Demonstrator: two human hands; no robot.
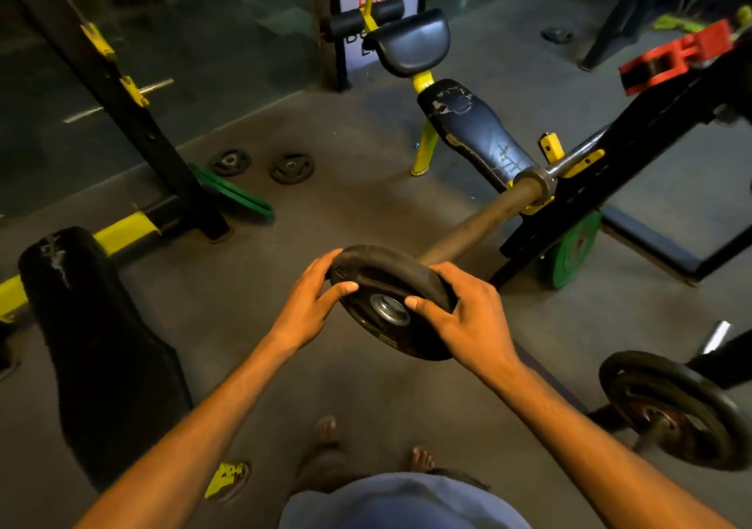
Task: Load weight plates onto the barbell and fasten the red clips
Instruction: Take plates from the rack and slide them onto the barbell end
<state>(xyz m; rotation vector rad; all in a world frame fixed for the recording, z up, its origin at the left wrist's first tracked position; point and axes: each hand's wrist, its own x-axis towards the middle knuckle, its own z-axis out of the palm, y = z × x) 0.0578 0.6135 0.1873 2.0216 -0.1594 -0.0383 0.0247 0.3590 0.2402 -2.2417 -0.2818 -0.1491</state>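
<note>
A black weight plate (368, 280) with a metal hub sits on the very end of the barbell sleeve (486, 221). My left hand (315, 302) grips its left rim and my right hand (464, 315) grips its right rim. The barbell runs up and to the right to its collar (535, 180), resting on the yellow hooks of a black rack (635, 154). A red clip (679, 58) lies on top of that rack at the upper right. A second red clip is not visible.
Two small black plates (230, 161) (292, 168) lie on the floor behind. A green plate (573, 250) leans at the rack's foot. Another loaded bar's black plate (671, 408) is at lower right. A black padded bench (101, 349) stands left, a yellow-framed bench (468, 121) ahead.
</note>
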